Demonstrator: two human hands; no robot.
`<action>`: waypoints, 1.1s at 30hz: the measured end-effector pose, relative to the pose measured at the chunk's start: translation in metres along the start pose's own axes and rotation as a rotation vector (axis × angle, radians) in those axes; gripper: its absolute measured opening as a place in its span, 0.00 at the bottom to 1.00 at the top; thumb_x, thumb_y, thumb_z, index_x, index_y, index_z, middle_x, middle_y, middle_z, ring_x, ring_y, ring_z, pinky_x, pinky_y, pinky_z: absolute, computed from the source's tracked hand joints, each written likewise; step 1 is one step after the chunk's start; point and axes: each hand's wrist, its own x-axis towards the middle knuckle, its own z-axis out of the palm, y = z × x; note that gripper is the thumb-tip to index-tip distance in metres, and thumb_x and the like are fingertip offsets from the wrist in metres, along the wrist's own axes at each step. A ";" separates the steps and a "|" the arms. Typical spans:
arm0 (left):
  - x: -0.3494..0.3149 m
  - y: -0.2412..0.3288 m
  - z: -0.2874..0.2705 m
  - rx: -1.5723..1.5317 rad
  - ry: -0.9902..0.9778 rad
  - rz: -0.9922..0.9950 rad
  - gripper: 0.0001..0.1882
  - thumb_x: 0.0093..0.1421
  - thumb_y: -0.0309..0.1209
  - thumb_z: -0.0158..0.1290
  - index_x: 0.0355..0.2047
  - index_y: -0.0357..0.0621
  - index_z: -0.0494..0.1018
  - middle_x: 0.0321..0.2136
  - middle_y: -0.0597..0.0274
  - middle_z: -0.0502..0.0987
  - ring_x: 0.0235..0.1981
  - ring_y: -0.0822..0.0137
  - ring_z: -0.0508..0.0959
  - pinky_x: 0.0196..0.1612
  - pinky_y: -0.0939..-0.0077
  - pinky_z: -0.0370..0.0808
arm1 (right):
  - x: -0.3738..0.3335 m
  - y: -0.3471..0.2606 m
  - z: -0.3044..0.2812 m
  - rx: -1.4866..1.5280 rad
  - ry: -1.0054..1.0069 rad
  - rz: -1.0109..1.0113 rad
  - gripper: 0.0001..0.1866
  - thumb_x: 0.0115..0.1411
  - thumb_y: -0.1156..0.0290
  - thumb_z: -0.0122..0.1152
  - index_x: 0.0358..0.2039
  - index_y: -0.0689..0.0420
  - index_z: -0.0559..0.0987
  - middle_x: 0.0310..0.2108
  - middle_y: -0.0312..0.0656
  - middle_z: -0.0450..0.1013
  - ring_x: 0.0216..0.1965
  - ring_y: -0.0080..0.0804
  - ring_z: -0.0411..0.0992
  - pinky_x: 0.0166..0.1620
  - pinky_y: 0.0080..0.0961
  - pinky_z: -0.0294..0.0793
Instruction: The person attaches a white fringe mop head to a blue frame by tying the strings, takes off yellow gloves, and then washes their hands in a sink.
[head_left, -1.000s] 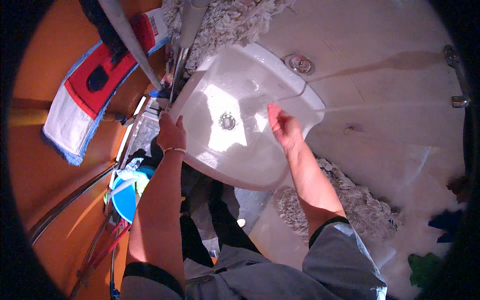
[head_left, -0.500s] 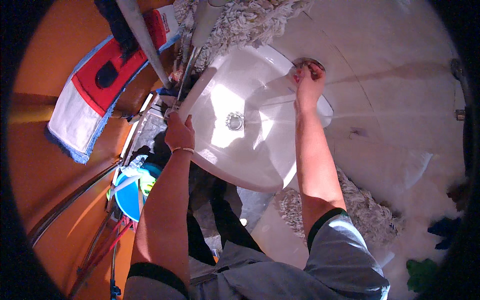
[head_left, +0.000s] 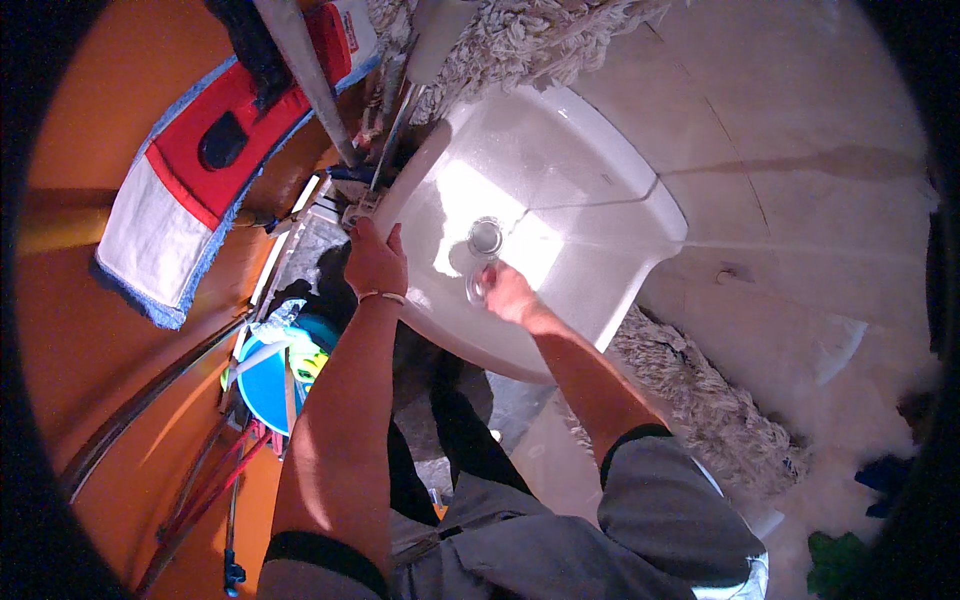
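Observation:
Below me lies a white washbasin [head_left: 590, 215] with a round metal drain [head_left: 486, 236] in its bottom. On its left edge is my left hand [head_left: 378, 262], thumb on the inner side and the other fingers curled over the rim. Inside the bowl, just on the near side of the drain, my right hand [head_left: 508, 292] is closed on a round, shiny, ring-like piece [head_left: 474, 286]. Motion blurs this piece, and its exact kind does not show. Bright sunlight falls across the basin around the drain.
A red and white flat mop [head_left: 190, 190] leans against the orange wall [head_left: 60, 260] at left. Handles stand close by the basin's far left. String mop heads [head_left: 540, 45] [head_left: 700, 400] lie beyond and right of it. A blue bucket [head_left: 262, 390] with gloves stands at near left.
My right hand has swung from beyond the basin's far right edge into the bowl, near the drain. The round metal thing under it there is gone from that spot. My left hand stays on the rim.

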 end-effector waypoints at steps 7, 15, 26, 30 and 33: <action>0.001 -0.008 0.005 0.084 0.009 0.017 0.24 0.61 0.49 0.50 0.47 0.45 0.61 0.38 0.49 0.73 0.36 0.45 0.78 0.30 0.53 0.78 | -0.003 0.044 0.051 -0.102 -0.023 0.211 0.25 0.57 0.57 0.51 0.44 0.68 0.70 0.41 0.61 0.74 0.47 0.56 0.72 0.54 0.42 0.69; 0.001 0.001 -0.002 0.033 -0.020 -0.027 0.23 0.60 0.49 0.51 0.42 0.42 0.64 0.37 0.46 0.74 0.35 0.41 0.77 0.33 0.50 0.76 | 0.000 0.057 0.045 0.019 0.160 0.077 0.19 0.55 0.60 0.53 0.41 0.61 0.72 0.36 0.61 0.74 0.43 0.59 0.73 0.47 0.46 0.72; 0.004 0.009 0.001 0.040 -0.074 -0.019 0.23 0.60 0.47 0.52 0.43 0.41 0.63 0.37 0.46 0.74 0.36 0.43 0.77 0.32 0.53 0.77 | 0.131 0.120 0.087 -0.246 0.371 0.008 0.17 0.60 0.62 0.51 0.39 0.65 0.70 0.34 0.59 0.75 0.39 0.57 0.74 0.44 0.44 0.74; 0.002 0.002 -0.008 0.071 -0.090 -0.024 0.22 0.60 0.45 0.53 0.43 0.42 0.63 0.38 0.46 0.74 0.37 0.43 0.77 0.32 0.53 0.77 | 0.155 0.092 0.080 -0.135 0.379 0.025 0.17 0.61 0.63 0.47 0.44 0.64 0.67 0.33 0.58 0.75 0.39 0.56 0.74 0.44 0.44 0.73; 0.003 0.004 -0.005 0.022 -0.037 0.004 0.22 0.60 0.46 0.52 0.43 0.41 0.63 0.37 0.45 0.73 0.35 0.42 0.77 0.31 0.53 0.77 | 0.174 0.101 0.079 -0.132 0.418 -0.002 0.14 0.61 0.68 0.49 0.43 0.62 0.66 0.32 0.56 0.75 0.38 0.55 0.74 0.44 0.44 0.73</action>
